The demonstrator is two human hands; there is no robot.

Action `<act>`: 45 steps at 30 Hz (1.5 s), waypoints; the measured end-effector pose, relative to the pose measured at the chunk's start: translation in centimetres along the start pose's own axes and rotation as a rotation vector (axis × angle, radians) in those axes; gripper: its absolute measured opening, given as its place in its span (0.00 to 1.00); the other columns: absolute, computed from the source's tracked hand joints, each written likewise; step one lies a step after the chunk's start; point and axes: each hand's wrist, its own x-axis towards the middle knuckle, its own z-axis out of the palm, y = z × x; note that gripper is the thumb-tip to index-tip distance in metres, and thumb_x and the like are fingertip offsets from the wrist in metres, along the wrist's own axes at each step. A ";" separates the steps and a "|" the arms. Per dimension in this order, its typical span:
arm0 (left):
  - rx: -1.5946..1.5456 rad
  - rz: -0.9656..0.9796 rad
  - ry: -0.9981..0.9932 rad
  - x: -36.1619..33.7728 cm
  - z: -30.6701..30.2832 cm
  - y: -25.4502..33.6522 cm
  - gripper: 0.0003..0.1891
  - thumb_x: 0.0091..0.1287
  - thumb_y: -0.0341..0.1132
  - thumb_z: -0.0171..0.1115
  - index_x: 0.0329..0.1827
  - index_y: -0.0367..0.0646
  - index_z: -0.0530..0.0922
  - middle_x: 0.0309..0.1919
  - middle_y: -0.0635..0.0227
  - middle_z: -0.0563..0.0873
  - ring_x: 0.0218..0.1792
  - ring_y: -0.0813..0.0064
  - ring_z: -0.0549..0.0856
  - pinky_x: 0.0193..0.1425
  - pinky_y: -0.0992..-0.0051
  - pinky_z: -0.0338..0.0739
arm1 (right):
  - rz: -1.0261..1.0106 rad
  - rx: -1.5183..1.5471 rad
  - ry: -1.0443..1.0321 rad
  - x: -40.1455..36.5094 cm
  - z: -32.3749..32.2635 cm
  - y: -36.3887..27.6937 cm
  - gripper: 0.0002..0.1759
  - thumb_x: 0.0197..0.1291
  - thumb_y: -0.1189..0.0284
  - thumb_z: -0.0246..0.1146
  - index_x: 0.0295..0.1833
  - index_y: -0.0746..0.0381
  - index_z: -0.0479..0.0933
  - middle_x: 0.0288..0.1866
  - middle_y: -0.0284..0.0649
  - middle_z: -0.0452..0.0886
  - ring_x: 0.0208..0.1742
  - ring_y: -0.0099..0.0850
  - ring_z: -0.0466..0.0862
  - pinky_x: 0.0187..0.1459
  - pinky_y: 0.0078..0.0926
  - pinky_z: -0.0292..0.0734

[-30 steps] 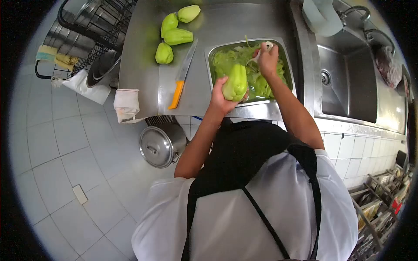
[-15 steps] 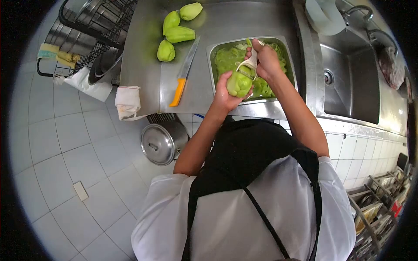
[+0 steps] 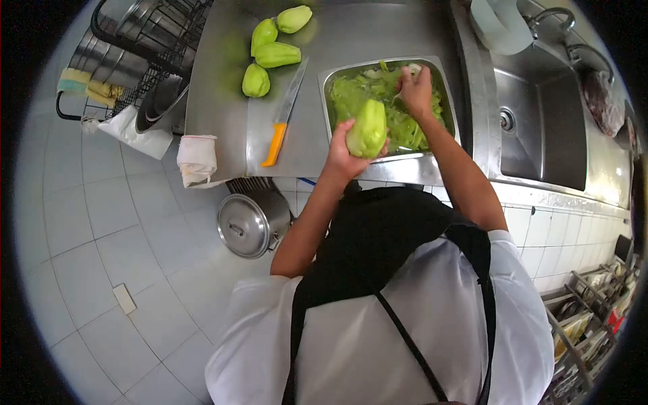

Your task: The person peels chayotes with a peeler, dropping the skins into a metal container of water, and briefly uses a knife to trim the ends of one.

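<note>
My left hand (image 3: 347, 154) is wrapped round the lower part of a pale green chayote (image 3: 369, 128), which stands tilted over the near side of a metal pan (image 3: 325, 101). My right hand (image 3: 414, 89) grips a white peeler (image 3: 414, 69), its head partly hidden by the fingers, up and to the right of the chayote and apart from it. Inside the pan lie green peelings (image 3: 351, 91) in what looks like water. Several more chayotes (image 3: 278, 55) rest on the steel counter to the left. Beside them is a knife (image 3: 279, 128) with a yellow handle.
To the right is a steel sink (image 3: 547, 128) with a white plastic container (image 3: 501, 27) by its taps. A folded cloth (image 3: 197, 159) hangs at the counter's left corner. On the floor below stands a lidded pot (image 3: 244, 224). A wire rack (image 3: 152, 61) holds metal pans.
The peeler has come off the chayote as my right hand moved up and to the right. My left hand has turned the chayote more upright.
</note>
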 end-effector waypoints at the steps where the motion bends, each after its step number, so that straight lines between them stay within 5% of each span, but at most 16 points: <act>1: -0.052 -0.002 0.029 -0.3 -0.1 0.0 0.31 0.70 0.54 0.48 0.64 0.36 0.72 0.54 0.48 0.81 0.52 0.52 0.82 0.55 0.53 0.79 | -0.085 -0.163 -0.011 -0.4 -0.2 -0.2 0.20 0.67 0.68 0.63 0.56 0.66 0.65 0.32 0.44 0.81 0.27 0.32 0.83 0.29 0.31 0.78; 3: -0.142 0.007 0.073 0.0 0.3 0.8 0.28 0.68 0.52 0.55 0.62 0.40 0.73 0.55 0.50 0.80 0.54 0.54 0.80 0.58 0.51 0.77 | -0.280 -0.473 -0.030 0.2 -0.2 -1.0 0.23 0.65 0.66 0.66 0.57 0.66 0.67 0.34 0.46 0.83 0.29 0.33 0.85 0.31 0.31 0.79; 7: -0.116 0.195 0.132 1.0 0.6 1.0 0.26 0.66 0.53 0.58 0.62 0.48 0.75 0.57 0.63 0.81 0.60 0.63 0.77 0.64 0.53 0.66 | -0.079 -0.235 -0.106 -1.1 -1.1 -8.2 0.26 0.60 0.63 0.71 0.55 0.66 0.72 0.34 0.49 0.83 0.29 0.34 0.86 0.28 0.31 0.79; 11: -0.056 0.300 0.127 2.6 2.8 1.9 0.26 0.66 0.56 0.62 0.63 0.57 0.74 0.60 0.69 0.79 0.61 0.65 0.73 0.65 0.59 0.60 | 0.359 -0.132 -0.438 -3.6 -1.6 -12.7 0.32 0.55 0.59 0.75 0.54 0.72 0.72 0.33 0.44 0.82 0.23 0.24 0.79 0.21 0.23 0.74; 14: 0.036 0.360 0.000 4.4 2.6 2.7 0.25 0.67 0.49 0.63 0.64 0.52 0.72 0.62 0.69 0.77 0.64 0.66 0.73 0.70 0.57 0.58 | 0.584 0.140 -0.513 -5.7 -1.5 -15.1 0.37 0.51 0.60 0.78 0.56 0.75 0.71 0.35 0.41 0.81 0.20 0.20 0.74 0.20 0.20 0.72; 16: 0.108 0.391 0.004 5.1 2.8 2.7 0.23 0.69 0.45 0.62 0.64 0.49 0.71 0.62 0.68 0.77 0.64 0.65 0.73 0.71 0.54 0.58 | 0.488 0.144 -0.491 -5.1 -1.3 -13.3 0.40 0.48 0.61 0.80 0.59 0.74 0.70 0.36 0.41 0.81 0.20 0.20 0.73 0.19 0.18 0.70; 19: 0.217 0.344 -0.147 5.0 3.8 3.1 0.31 0.69 0.54 0.59 0.69 0.46 0.68 0.67 0.60 0.74 0.70 0.57 0.69 0.75 0.47 0.56 | 0.362 0.043 -0.513 -4.5 -2.4 -13.6 0.43 0.43 0.65 0.82 0.64 0.68 0.70 0.40 0.38 0.81 0.24 0.19 0.76 0.21 0.17 0.71; 21: 0.013 0.200 -0.227 3.6 5.8 4.2 0.33 0.68 0.56 0.59 0.69 0.45 0.68 0.68 0.58 0.73 0.71 0.55 0.68 0.76 0.45 0.55 | 0.192 -0.004 -0.571 -4.0 -3.9 -14.0 0.44 0.42 0.67 0.82 0.65 0.65 0.71 0.41 0.36 0.82 0.26 0.18 0.77 0.22 0.16 0.71; 25: 0.069 -0.185 -0.283 2.4 5.3 7.6 0.28 0.70 0.52 0.60 0.66 0.46 0.70 0.69 0.55 0.71 0.70 0.52 0.71 0.75 0.38 0.56 | -0.092 -0.051 -0.842 -2.4 -6.1 -14.9 0.43 0.36 0.71 0.83 0.62 0.63 0.75 0.46 0.34 0.84 0.43 0.23 0.82 0.46 0.22 0.79; 26: 0.257 -0.205 -0.242 2.6 4.1 7.6 0.32 0.67 0.43 0.65 0.72 0.48 0.65 0.66 0.52 0.73 0.65 0.52 0.76 0.68 0.39 0.69 | -0.042 -0.121 -0.932 -2.3 -6.6 -15.7 0.42 0.34 0.72 0.83 0.61 0.63 0.76 0.48 0.34 0.84 0.49 0.25 0.81 0.55 0.24 0.76; 29: 0.790 -0.305 -0.362 2.1 6.6 7.3 0.45 0.60 0.40 0.72 0.77 0.44 0.54 0.62 0.51 0.76 0.59 0.52 0.81 0.61 0.45 0.78 | 0.002 -0.162 -1.126 -2.1 -6.3 -16.2 0.43 0.34 0.72 0.83 0.63 0.62 0.75 0.49 0.35 0.84 0.48 0.25 0.81 0.53 0.23 0.77; 30: 0.797 -0.295 -0.384 2.0 7.3 6.7 0.43 0.57 0.33 0.72 0.75 0.45 0.58 0.57 0.54 0.78 0.54 0.53 0.84 0.54 0.51 0.83 | -0.016 -0.169 -1.151 -2.2 -6.1 -16.0 0.42 0.36 0.70 0.82 0.63 0.61 0.75 0.47 0.35 0.84 0.44 0.25 0.82 0.44 0.23 0.79; 33: 0.715 -0.210 -0.330 3.0 5.3 4.9 0.41 0.56 0.31 0.70 0.73 0.44 0.60 0.54 0.56 0.79 0.52 0.52 0.84 0.54 0.52 0.84 | 0.141 -0.289 -1.162 -1.7 -6.4 -16.8 0.42 0.40 0.67 0.81 0.64 0.63 0.74 0.44 0.35 0.83 0.36 0.23 0.81 0.33 0.21 0.78; 36: 0.633 -0.081 -0.220 3.3 4.3 3.7 0.39 0.55 0.30 0.70 0.71 0.44 0.62 0.52 0.58 0.79 0.50 0.55 0.84 0.52 0.52 0.85 | 0.196 -0.183 -0.846 -1.6 -6.6 -14.8 0.32 0.50 0.67 0.75 0.61 0.64 0.73 0.41 0.38 0.82 0.29 0.22 0.79 0.26 0.19 0.75; 40: 0.550 0.022 -0.107 3.1 4.1 3.0 0.40 0.55 0.26 0.70 0.71 0.43 0.60 0.54 0.56 0.78 0.50 0.55 0.84 0.49 0.52 0.86 | 0.507 0.582 -0.510 -0.3 -7.1 -14.6 0.13 0.68 0.74 0.59 0.53 0.63 0.66 0.38 0.43 0.80 0.28 0.28 0.81 0.30 0.22 0.81; 45: 0.549 0.067 -0.029 3.8 4.7 2.1 0.38 0.54 0.25 0.70 0.68 0.38 0.60 0.53 0.55 0.78 0.50 0.57 0.85 0.47 0.52 0.87 | 0.437 0.722 -0.376 -2.0 -4.8 -15.7 0.10 0.71 0.70 0.59 0.48 0.62 0.66 0.33 0.40 0.77 0.30 0.28 0.81 0.39 0.36 0.88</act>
